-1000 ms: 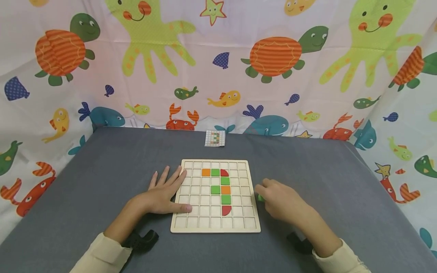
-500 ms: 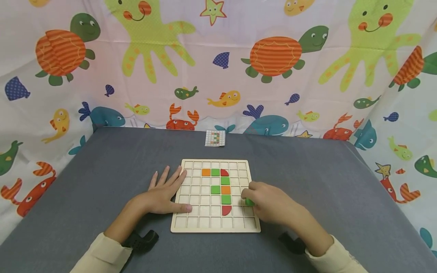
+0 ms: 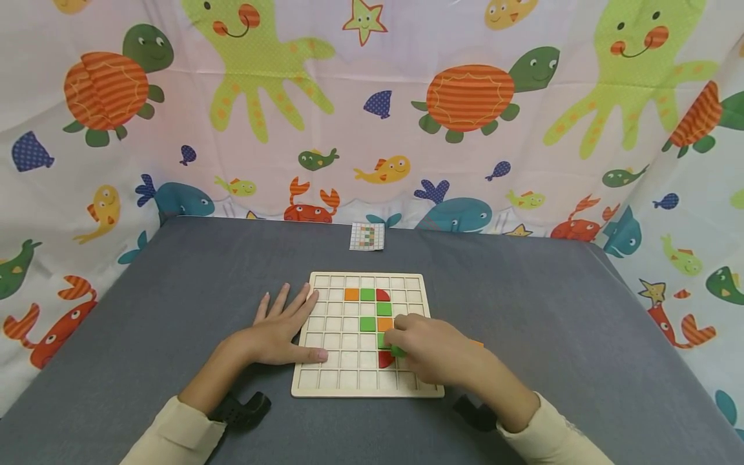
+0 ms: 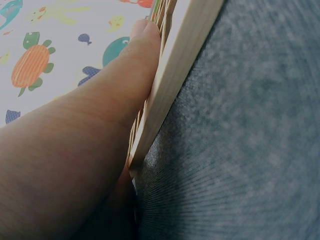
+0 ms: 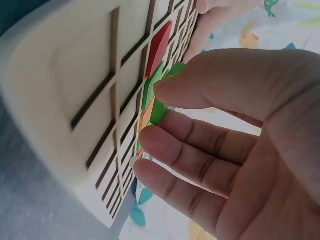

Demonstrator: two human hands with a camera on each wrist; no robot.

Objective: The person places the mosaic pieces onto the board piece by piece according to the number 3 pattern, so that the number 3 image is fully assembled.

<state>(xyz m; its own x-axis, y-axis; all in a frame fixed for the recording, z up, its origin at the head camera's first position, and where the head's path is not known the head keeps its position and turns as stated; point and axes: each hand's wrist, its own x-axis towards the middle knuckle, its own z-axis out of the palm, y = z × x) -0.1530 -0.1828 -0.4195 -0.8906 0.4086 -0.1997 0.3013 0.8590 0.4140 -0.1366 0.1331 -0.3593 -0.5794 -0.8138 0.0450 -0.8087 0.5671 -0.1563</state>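
A pale wooden grid board [image 3: 343, 380] lies on the grey cloth. My left hand [image 3: 276, 334] rests with spread fingers on its left edge; in the left wrist view the thumb [image 4: 145, 40] lies along the rim. Over the board's right half, my right hand [image 3: 433, 349] pinches a green tile [image 5: 159, 111] between thumb and fingers, close beside the column of laid tiles. In the grid sit orange [image 3: 351, 294] and green [image 3: 367, 324] square tiles, plus a red rounded tile [image 3: 382, 295] near the top and another red tile [image 3: 386, 360] lower down.
Behind the board lies a small card [image 3: 367, 237] printed with a coloured grid pattern. A bit of orange [image 3: 476, 343] shows past my right wrist on the cloth. A curtain [image 3: 360, 129] with sea animals hangs along the table's back and sides.
My right hand has moved left from beside the board's right edge to over the tile column, carrying the green tile. An orange bit now shows behind the wrist. The left hand stays put.
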